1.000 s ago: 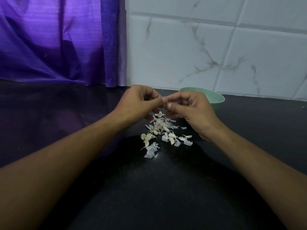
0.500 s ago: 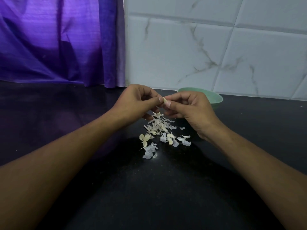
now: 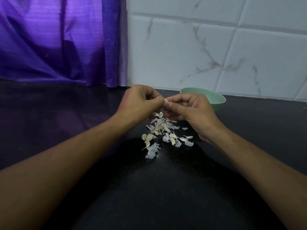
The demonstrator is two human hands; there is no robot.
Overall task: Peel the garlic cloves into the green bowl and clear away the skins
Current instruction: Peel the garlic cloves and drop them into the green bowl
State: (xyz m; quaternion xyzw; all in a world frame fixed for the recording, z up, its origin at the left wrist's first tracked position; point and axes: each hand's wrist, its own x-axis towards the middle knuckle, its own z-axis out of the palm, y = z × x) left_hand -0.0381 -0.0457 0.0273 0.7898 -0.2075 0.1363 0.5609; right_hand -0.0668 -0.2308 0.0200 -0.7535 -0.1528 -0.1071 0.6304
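Note:
A pale garlic clove [image 3: 165, 102] is pinched between the fingertips of my left hand [image 3: 138, 104] and my right hand [image 3: 191, 112], held above the black counter. Below the hands lies a loose pile of papery garlic skins [image 3: 162, 127], with a few whole cloves [image 3: 147, 137] at its near edge. The green bowl [image 3: 214, 98] stands behind my right hand, close to the wall; its inside is hidden from here.
The black counter [image 3: 149, 188] stretches wide toward me and to both sides. A purple curtain [image 3: 58, 40] hangs at the back left, and a white marbled tile wall [image 3: 216, 47] runs along the back right.
More of the clove shows between my fingertips than a second ago. Both hands have stayed in the same place above the pile.

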